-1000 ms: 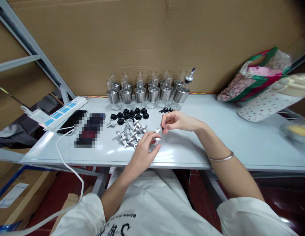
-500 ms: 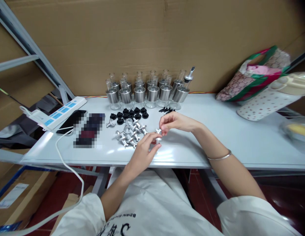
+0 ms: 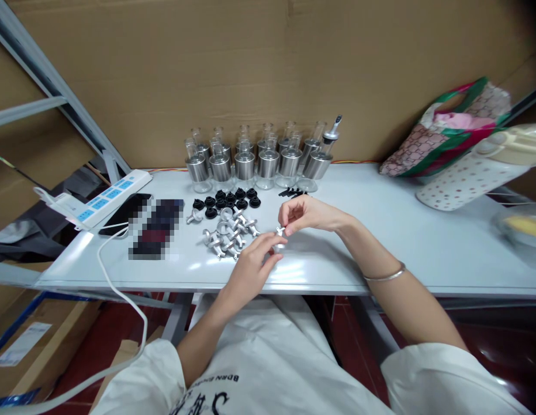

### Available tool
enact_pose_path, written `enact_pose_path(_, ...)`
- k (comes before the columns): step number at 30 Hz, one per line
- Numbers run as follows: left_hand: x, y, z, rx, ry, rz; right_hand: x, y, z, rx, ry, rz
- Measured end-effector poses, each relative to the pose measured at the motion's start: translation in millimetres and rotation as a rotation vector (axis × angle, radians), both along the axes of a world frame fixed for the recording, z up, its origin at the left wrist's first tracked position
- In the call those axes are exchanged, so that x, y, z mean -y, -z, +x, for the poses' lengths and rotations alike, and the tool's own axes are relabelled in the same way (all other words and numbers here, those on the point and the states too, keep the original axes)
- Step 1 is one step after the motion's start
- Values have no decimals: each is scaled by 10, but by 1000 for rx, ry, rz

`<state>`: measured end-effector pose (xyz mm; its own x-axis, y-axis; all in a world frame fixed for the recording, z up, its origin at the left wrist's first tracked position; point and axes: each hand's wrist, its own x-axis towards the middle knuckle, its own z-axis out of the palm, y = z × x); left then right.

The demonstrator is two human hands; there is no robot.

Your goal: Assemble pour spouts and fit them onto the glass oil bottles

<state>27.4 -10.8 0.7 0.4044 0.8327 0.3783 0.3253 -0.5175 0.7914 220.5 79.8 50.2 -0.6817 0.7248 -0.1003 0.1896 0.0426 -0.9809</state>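
Observation:
Between the thumb and fingers of my left hand [image 3: 255, 258] is a silver pourer spout [image 3: 279, 246], held upright just over the table. The fingertips of my right hand [image 3: 303, 214] are pinched together at the spout's upper end; whatever small part they may grip is hidden. Left of my hands lies a loose pile of similar silver pourer spouts [image 3: 227, 229]. Behind that pile sit several black ribbed stoppers [image 3: 231, 200]. Small black pieces [image 3: 291, 192] lie just beyond my right hand.
Glass bottles with steel sleeves [image 3: 244, 167] stand in two rows at the back; one carries a fitted pourer [image 3: 332, 132]. To the left are a power strip [image 3: 108, 199] and phone [image 3: 127, 212]. A dotted flask [image 3: 462, 173] and patterned bag [image 3: 432, 138] occupy the right.
Both hands stay nearly in place. The spout has shifted slightly in my left fingers, and my right fingertips remain at its upper end.

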Motion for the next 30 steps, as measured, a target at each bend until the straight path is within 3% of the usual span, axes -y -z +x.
enact_pose_path(6, 8, 0, -6, 37, -17, 21, -19, 23, 36, -69, 22, -63)
enact_pose_path(12, 20, -14, -12, 40, -8, 36, -43, 42, 106, -142, -46, -129)
enact_pose_path(19, 18, -35, -14, 38, 3, 52, -49, 105, 154, -119, -262, -145)
enact_pose_path(30, 24, -46, -4, 75, 40, 27, -27, 98, 129, -183, -269, -271)
